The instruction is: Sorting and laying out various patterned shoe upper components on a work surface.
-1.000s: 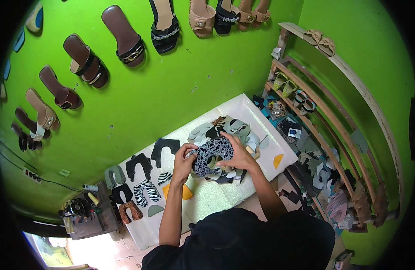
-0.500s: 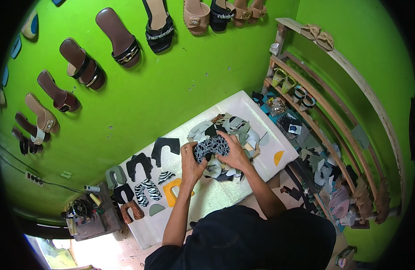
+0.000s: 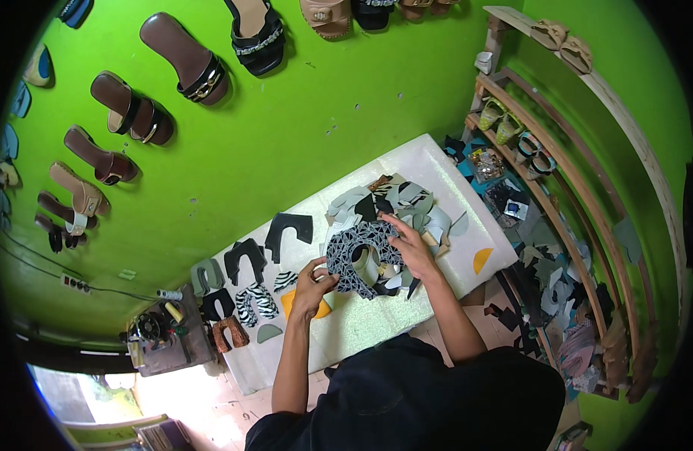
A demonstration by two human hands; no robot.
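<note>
Both hands are on the piece now! The left hand [image 3: 312, 290] is pinched on its left edge, thumb and fingers nearly together, while the right hand [image 3: 415, 254] has its thumb and fingers apart, set on the upper right edge. Between them sits the curved patterned piece [image 3: 340, 254], grey and black like a web, its round opening facing up, held over the near side of the scrap pile [image 3: 415, 200].

Just left of the left hand, there's an orange piece [image 3: 318, 308], then zebra-striped pieces [image 3: 260, 301], a leopard-print piece [image 3: 230, 333] and black arches [image 3: 246, 259], all flat on the white table [image 3: 361, 338]. Over to the right of the pile, a yellow half-round [image 3: 482, 261] lies near the table's edge.

Further out, a blue-and-white packet [image 3: 516, 208] lies among more scraps, any print on it too small to read. Sandals line the wooden rack [image 3: 587, 143], and more hang across the green wall [image 3: 263, 143].
</note>
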